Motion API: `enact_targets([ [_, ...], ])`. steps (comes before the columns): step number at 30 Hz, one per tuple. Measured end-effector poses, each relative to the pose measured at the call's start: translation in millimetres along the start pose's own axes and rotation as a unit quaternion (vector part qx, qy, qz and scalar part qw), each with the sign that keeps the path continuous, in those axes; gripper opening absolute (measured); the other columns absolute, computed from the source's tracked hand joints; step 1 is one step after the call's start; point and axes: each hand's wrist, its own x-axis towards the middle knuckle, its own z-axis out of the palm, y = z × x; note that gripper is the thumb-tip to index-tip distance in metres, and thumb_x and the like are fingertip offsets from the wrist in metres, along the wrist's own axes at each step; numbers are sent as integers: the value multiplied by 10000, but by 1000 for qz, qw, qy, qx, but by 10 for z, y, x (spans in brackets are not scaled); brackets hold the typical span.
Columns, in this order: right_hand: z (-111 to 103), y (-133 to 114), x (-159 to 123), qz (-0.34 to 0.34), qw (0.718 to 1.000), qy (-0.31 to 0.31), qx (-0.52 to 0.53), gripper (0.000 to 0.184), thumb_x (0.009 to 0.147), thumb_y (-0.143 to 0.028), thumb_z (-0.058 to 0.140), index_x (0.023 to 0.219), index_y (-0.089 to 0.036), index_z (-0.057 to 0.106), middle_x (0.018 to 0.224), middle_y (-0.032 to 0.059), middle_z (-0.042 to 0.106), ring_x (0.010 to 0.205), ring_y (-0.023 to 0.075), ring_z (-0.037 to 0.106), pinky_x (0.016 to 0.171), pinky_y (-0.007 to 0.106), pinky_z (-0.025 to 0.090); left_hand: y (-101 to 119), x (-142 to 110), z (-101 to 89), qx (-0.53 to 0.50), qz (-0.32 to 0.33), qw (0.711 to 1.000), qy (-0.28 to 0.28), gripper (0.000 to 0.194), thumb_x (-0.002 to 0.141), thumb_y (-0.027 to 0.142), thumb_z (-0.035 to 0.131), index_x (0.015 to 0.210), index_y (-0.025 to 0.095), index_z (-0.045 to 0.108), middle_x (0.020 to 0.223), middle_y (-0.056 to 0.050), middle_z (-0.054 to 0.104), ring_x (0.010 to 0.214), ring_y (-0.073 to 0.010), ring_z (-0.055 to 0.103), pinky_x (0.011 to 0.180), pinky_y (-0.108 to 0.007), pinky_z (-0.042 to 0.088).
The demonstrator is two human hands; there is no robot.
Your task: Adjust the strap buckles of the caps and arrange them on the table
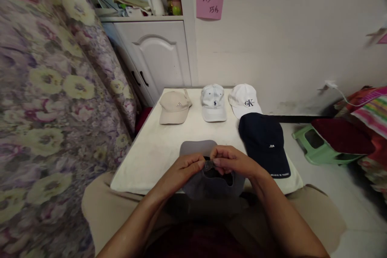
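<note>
A grey baseball cap (198, 147) lies at the near edge of the cream-covered table, its brim pointing away from me and its back opening towards me. My left hand (190, 166) pinches one side of the cap's adjustable back strap (208, 165). On the other side, my right hand (229, 160) has its fingers closed on the strap, close to the left fingertips. The strap's fastening is small and partly hidden by my fingers. To the right of my right hand lies a navy cap (262, 141) with a small white logo.
Along the table's (151, 149) far side sit a beige cap (173, 107), a pale blue cap (213, 102) and a white cap (244, 100). A floral curtain (60, 88) hangs at left. A green stool (314, 145) stands at right, and a white cabinet (160, 52) behind.
</note>
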Motion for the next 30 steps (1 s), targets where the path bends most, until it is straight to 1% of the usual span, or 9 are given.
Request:
enact_targets([
  [4,-6,56,33,3,999,-1,42,224,847,-352,685,811,-160,574,622,-44,530,520,68,421,463,187,250,5,-1,-4,1,-8,1000,-6,340,871,456,573,694,173,515,639,49,421,581,-105,329,539,-231,245],
  [7,17,81,62,-6,996,1,84,225,824,-339,702,784,-157,577,606,-53,500,499,60,386,453,189,226,-24,7,-10,-15,-18,1000,-9,329,867,449,583,701,177,504,629,56,406,563,-99,312,535,-233,235],
  [11,67,84,91,-2,995,-12,103,239,797,-347,718,767,-154,580,575,-61,478,486,60,367,446,192,209,-68,24,-12,-43,-4,999,-23,315,861,428,592,700,174,497,640,49,410,580,-102,319,539,-234,238],
  [16,105,110,117,-12,991,-5,136,252,798,-355,721,758,-154,574,558,-64,477,464,55,356,436,192,194,-74,44,-5,-40,0,999,-13,320,850,434,599,694,178,487,623,55,394,559,-98,294,518,-235,215],
  [19,98,124,118,-13,992,12,121,249,801,-352,726,774,-152,579,579,-48,524,476,58,391,439,188,216,-60,48,-13,-20,5,1000,-5,309,851,422,596,689,175,504,636,49,416,571,-102,317,524,-236,227],
  [22,78,114,101,-8,995,37,96,230,826,-351,710,847,-156,590,632,-23,593,496,62,420,458,184,252,-39,42,-27,1,11,1000,8,288,859,404,587,696,172,535,644,45,437,582,-105,331,536,-235,245],
  [25,74,94,81,-14,994,56,92,216,835,-331,707,891,-164,583,663,-17,610,530,73,466,471,182,269,-22,35,-27,4,7,1000,18,286,854,405,594,693,172,553,640,44,460,577,-105,340,536,-233,255],
  [28,95,85,77,-28,995,48,86,210,827,-309,716,888,-169,571,686,-17,607,572,84,516,481,179,280,-16,37,-1,-5,-9,1000,6,269,854,397,600,717,167,604,648,37,501,574,-105,367,532,-229,269],
  [30,110,86,80,-41,995,35,87,213,829,-306,715,894,-171,563,697,-16,616,563,80,510,482,179,282,-14,43,22,-15,-11,1000,-2,258,855,387,605,731,163,636,658,31,527,570,-103,377,528,-225,277],
])
